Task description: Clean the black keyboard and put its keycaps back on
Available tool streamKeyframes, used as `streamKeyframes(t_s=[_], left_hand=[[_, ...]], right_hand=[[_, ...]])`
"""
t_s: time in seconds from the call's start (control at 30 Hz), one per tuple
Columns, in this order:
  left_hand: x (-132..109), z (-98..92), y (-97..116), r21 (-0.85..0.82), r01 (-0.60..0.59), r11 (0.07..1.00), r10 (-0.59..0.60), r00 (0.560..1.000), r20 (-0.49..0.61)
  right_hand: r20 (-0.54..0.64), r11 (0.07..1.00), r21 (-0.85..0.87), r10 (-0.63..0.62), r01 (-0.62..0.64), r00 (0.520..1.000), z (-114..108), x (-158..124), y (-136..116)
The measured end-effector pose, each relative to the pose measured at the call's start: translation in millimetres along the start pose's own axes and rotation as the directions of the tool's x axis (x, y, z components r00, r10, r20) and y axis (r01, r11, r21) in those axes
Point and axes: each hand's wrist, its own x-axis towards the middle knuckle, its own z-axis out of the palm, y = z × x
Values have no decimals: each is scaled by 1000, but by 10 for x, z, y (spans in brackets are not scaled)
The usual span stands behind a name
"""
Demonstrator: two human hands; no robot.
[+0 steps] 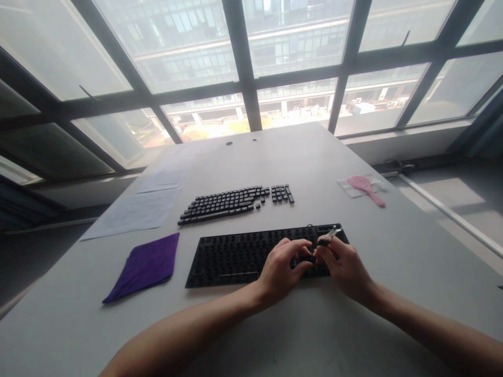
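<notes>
A black keyboard [231, 254] with most of its keycaps off lies before me on the white table. Over its right end, my right hand [346, 262] is closed on a small tool with a black grip and metal ends, which looks like a keycap puller [325, 241]. Just left of it is my left hand [281, 264], its thumb and index finger curved toward the right fingertips. Something small and dark shows between those fingers, too small to name. Behind the keyboard, loose black keycaps [228, 201] lie in rows, with a smaller block of keycaps [281, 192] at their right.
A folded purple cloth [145, 267] lies left of the keyboard. Paper sheets [129, 212] spread along the table's left edge. On the right, a pink hairbrush [363, 186] rests on a clear plastic bag [348, 188]. Large windows [291, 47] stand beyond the white table [251, 162].
</notes>
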Motion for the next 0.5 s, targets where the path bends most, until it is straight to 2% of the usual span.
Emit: streamKeyframes(t_s=[0.07, 0.2, 0.27, 0.4, 0.47, 0.5], left_hand=[[-7, -11, 4, 50, -18, 999, 17, 1000, 26], [-22, -26, 32, 253, -189, 949, 153, 976, 158], [-24, -38, 71, 297, -235, 925, 198, 969, 150], [93, -183, 129, 174, -184, 967, 176, 982, 61], [254, -354, 61, 155, -119, 981, 119, 993, 10], [356, -458, -13, 200, -77, 977, 83, 996, -22]], right_hand=[[28, 999, 21, 29, -29, 999, 3, -2, 11], [26, 989, 128, 68, -71, 997, 21, 20, 1], [20, 978, 184, 99, -101, 995, 28, 39, -12], [-15, 965, 215, 160, -153, 987, 28, 71, -30], [-12, 961, 224, 170, -163, 985, 31, 75, -26], [-7, 960, 230, 168, -162, 986, 34, 73, -20]])
